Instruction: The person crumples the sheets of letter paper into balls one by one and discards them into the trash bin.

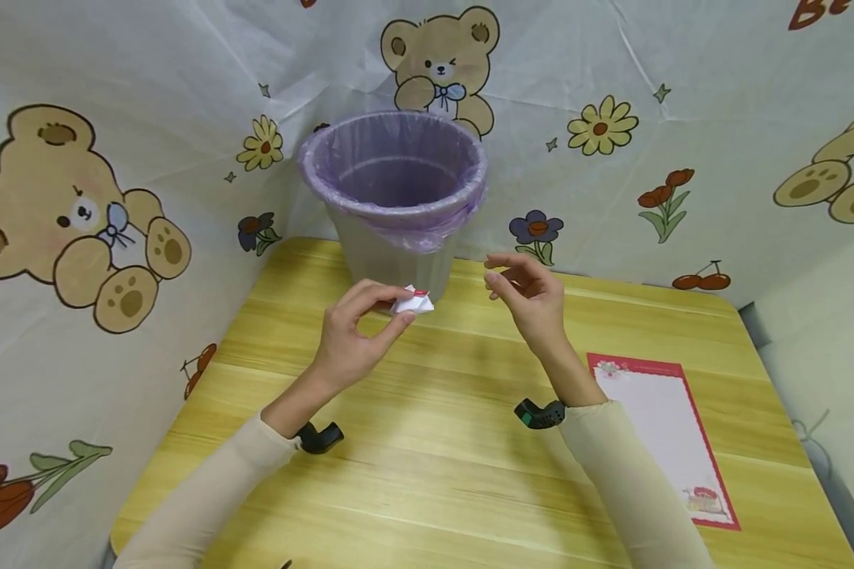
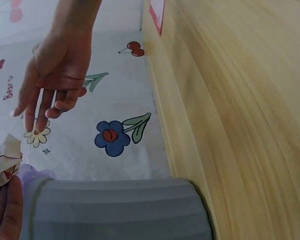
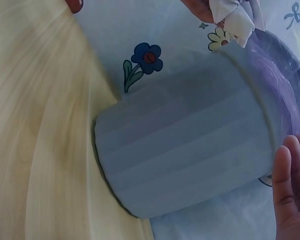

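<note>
We pinch crumpled paper (image 1: 416, 304) in our left hand (image 1: 350, 336) near the purple-lined wastebasket (image 1: 366, 246); our right hand (image 1: 538, 310) hovers, loosely curled.

I'm seeing a white-and-red paper wad (image 1: 414, 304), purple liner (image 1: 427, 231), grey bin (image 1: 377, 251), yellow wood-grained table (image 1: 427, 466), red-bordered white sheet (image 1: 669, 431), bear-and-flower-patterned white backdrop (image 1: 206, 138)
</note>
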Demonstrator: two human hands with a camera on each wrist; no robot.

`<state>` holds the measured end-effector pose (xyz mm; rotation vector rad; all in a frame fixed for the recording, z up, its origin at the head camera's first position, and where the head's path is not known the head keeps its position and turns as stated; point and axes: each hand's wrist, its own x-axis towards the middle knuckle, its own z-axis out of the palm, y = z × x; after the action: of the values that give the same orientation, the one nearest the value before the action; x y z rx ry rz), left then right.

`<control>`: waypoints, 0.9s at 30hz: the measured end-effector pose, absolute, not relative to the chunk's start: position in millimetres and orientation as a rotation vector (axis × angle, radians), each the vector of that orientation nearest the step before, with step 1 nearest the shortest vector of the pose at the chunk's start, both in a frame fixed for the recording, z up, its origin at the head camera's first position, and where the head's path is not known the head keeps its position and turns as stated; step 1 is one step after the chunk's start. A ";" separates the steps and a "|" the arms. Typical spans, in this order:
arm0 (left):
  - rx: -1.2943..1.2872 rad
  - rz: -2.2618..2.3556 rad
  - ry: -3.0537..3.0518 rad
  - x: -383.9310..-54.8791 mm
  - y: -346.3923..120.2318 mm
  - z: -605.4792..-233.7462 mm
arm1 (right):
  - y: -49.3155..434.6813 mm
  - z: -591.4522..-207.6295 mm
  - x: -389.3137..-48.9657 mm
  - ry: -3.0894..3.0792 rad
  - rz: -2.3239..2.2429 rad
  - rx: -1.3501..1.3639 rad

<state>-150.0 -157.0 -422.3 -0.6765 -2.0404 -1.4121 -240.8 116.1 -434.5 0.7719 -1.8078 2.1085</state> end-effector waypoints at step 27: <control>-0.664 -1.192 -2.010 -171.4 -179.5 -379.5 | 104.2 -398.7 -270.6 -2.000 2.009 0.815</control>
<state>-171.4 -179.5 -379.5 -0.6638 -2.0103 -1.1918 -270.6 104.2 -398.7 0.8145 -2.0001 2.0090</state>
